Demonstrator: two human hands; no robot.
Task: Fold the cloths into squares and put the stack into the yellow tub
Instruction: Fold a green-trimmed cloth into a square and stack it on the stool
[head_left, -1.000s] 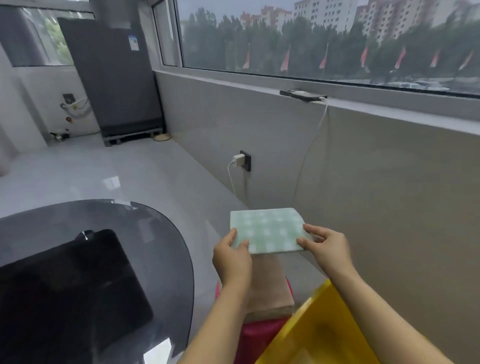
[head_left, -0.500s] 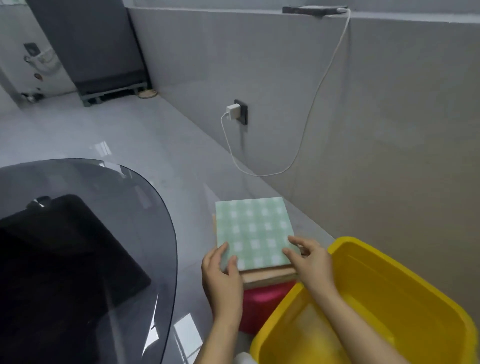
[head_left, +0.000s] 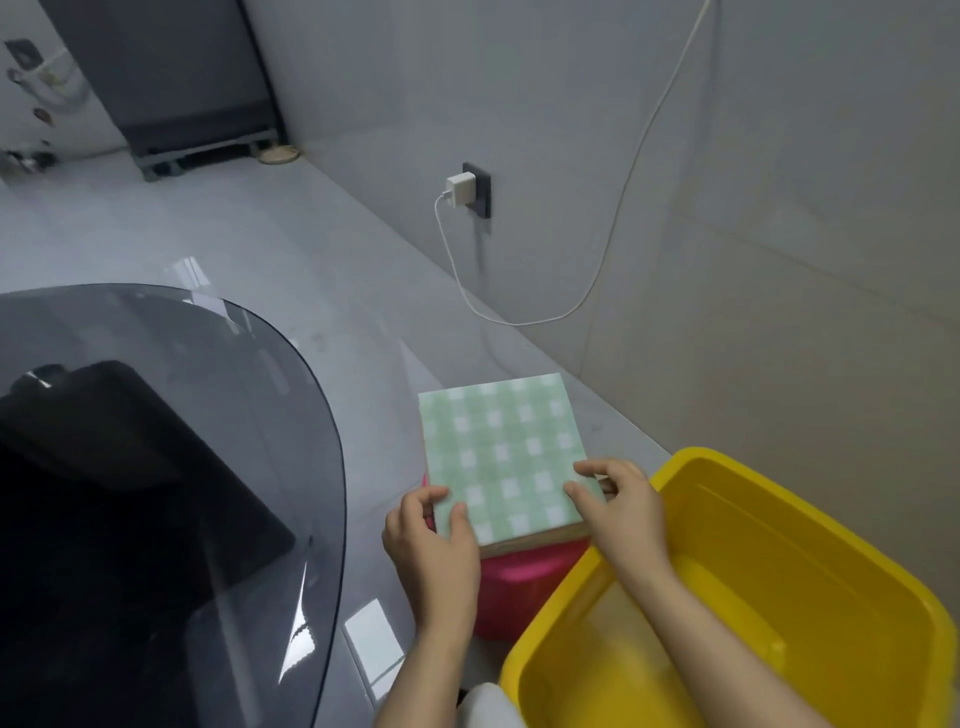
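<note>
Your left hand (head_left: 431, 540) and right hand (head_left: 618, 506) pinch the folded green-checked cloth (head_left: 501, 452) by its near corners, folding done, with the empty yellow tub (head_left: 810, 525) just right of your grip.

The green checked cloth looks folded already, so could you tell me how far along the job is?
Done: the green checked cloth is a neat square on the wooden board. In hand: left hand and right hand grip its near corners. Left: the yellow tub holds no cloth.
</note>
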